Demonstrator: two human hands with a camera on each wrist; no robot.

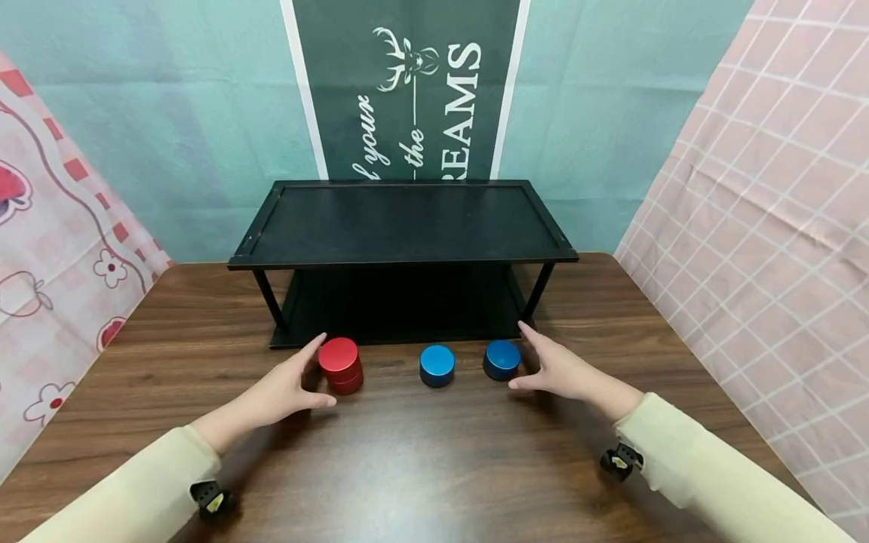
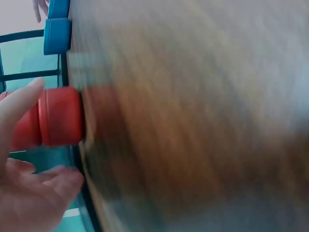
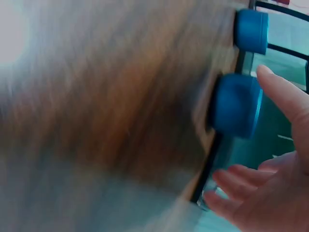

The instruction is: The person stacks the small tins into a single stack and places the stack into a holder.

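A red metal cylinder [image 1: 341,366], with a seam round its middle, stands upright on the table in front of the black rack. My left hand [image 1: 285,388] is beside it on the left, thumb and fingers spread apart, the thumb in front of the cylinder in the left wrist view. Two shorter blue cylinders stand to the right: a middle blue cylinder [image 1: 437,366] and a right-hand blue cylinder [image 1: 502,360]. Around the right side of the latter, my right hand [image 1: 560,369] spreads its thumb and fingers, holding nothing. Both wrist views are blurred.
The black two-tier rack [image 1: 403,226] stands at the back of the wooden table [image 1: 400,460], its lower shelf just behind the cylinders. Behind it hangs a teal cloth [image 1: 611,98] with a dark printed panel. Patterned cloths flank the table on both sides.
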